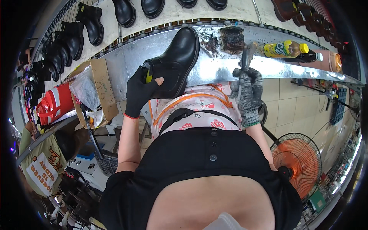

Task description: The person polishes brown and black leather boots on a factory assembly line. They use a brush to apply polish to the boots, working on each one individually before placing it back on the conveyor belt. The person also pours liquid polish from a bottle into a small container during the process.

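Observation:
A black leather ankle boot (174, 57) is tilted over the near edge of the metal bench, toe pointing away. My left hand (141, 89), in a black glove with the thumb tip bare, grips the boot's opening beside a yellow-green tab. My right hand (249, 88), in a grey knitted glove, is closed round a slim grey tool (246, 57) with a wider, stained head; its exact kind is unclear. Just beyond that tool lies a dark, crusted pad (232, 40) on a smeared patch of the bench. The boot and the tool are apart.
Several black boots (90, 25) stand on the roller conveyor (245, 11) behind the bench (126, 57); brown boots are far right. Bottles, one yellow-capped (285, 49), lie right of the pad. A cardboard box (103, 90) and red bag (57, 103) are left, an orange fan (297, 165) right.

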Demonstrator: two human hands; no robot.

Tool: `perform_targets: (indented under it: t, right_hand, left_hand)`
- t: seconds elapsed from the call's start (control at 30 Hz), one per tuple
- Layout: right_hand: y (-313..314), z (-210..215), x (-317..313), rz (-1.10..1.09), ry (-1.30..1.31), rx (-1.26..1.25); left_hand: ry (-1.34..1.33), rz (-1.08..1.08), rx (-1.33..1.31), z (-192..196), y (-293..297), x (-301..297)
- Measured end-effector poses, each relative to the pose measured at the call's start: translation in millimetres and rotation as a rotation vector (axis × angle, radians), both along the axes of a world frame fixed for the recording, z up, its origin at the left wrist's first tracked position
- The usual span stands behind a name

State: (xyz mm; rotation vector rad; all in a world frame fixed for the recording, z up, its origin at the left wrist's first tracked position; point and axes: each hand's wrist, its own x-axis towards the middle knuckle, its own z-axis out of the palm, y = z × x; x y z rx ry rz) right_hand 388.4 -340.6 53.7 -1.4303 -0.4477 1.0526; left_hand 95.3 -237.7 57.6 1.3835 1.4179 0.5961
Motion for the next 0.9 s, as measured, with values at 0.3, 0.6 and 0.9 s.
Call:
perform_targets:
  t: [0.3, 0.6, 0.9]
  right_hand:
    - [27.9, 18.4, 5.5, 0.259, 0.100, -0.014]
    - [67.7, -7.2, 18.4, 0.815, -1.046, 0.258]
    - [76.8, -7.7, 11.7, 0.862, -0.960, 0.226]
  left_hand:
    - [0.034, 0.006, 0.018, -1.0, -1.0, 1.1]
    - [0.072, 0.007, 0.033, 0.5, -1.5, 2.3]
    - [0.089, 0.006, 0.039, 1.0, -2.1, 1.9]
